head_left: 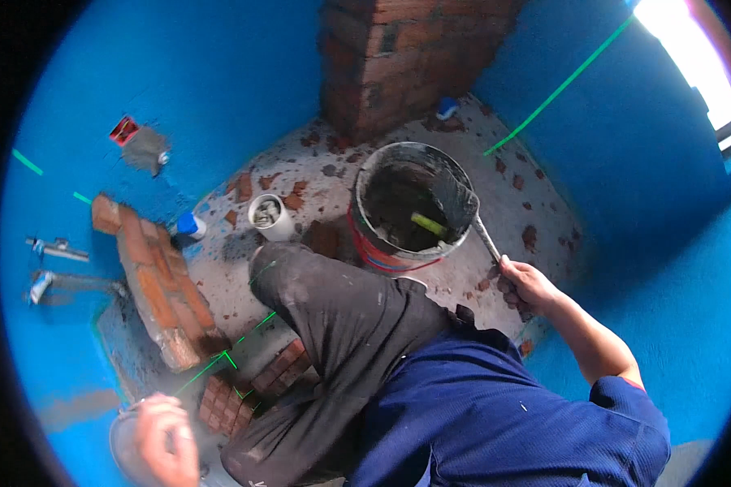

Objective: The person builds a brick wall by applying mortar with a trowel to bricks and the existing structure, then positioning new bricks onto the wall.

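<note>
My right hand [529,288] is closed round the slim pale handle [486,237] of a tool. The tool's grey head lies against the right rim of a large mortar bucket [368,231], red outside and crusted grey. Grey mortar [398,203] is inside, with a yellow-green piece [429,225] on it. At the lower left, my left hand [166,442] is smeared by motion, its fingers seemingly curled. Beside it is a rounded greyish thing [126,442], which I cannot make out. What the left hand holds, if anything, is unclear.
A low brick wall [158,280] stands at left; a brick pillar [398,69] rises behind the bucket. A white pail [272,219] with rubble sits by my knee. Brick chips litter the floor. Blue walls [219,73], pipe fittings [61,250] and green laser lines [564,85] surround me.
</note>
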`<move>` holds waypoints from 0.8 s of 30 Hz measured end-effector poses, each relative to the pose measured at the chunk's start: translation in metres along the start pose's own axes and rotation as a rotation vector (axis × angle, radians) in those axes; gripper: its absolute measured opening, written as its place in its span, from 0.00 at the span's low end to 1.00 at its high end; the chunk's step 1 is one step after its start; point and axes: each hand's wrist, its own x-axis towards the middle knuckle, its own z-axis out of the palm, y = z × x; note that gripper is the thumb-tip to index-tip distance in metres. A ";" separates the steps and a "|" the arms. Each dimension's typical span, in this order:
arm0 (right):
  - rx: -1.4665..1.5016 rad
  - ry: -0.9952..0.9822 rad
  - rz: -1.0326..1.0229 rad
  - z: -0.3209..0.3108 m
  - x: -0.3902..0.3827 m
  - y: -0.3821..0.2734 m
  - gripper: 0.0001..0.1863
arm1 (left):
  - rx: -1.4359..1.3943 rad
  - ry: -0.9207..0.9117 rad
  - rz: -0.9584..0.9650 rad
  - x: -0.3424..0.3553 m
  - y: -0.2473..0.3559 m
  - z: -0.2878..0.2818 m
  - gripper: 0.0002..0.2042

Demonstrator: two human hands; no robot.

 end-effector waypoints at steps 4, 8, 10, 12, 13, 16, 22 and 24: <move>0.126 -0.008 0.134 0.005 0.024 0.058 0.27 | -0.026 -0.135 -0.336 -0.029 -0.038 0.048 0.03; 0.238 -0.090 0.294 0.017 0.048 0.078 0.28 | 0.115 -0.271 -0.447 -0.057 -0.097 0.062 0.02; 0.157 -0.111 0.252 0.019 0.052 0.088 0.28 | 0.119 -0.257 -0.501 -0.071 -0.110 0.062 0.02; 0.056 -0.133 0.201 0.014 0.054 0.096 0.29 | 0.134 -0.249 -0.546 -0.081 -0.120 0.061 0.03; 0.012 -0.134 0.226 0.005 0.052 0.100 0.28 | 0.136 -0.246 -0.565 -0.082 -0.123 0.061 0.03; -0.124 -0.104 0.306 -0.053 0.039 0.122 0.28 | -0.038 -0.209 -0.683 -0.068 -0.103 0.060 0.04; -0.327 0.041 0.196 -0.094 -0.002 0.077 0.30 | 0.134 -0.157 -0.609 -0.085 -0.103 0.057 0.03; -0.129 0.022 0.120 -0.065 0.004 0.055 0.27 | 0.016 0.023 -0.580 -0.052 -0.069 0.072 0.03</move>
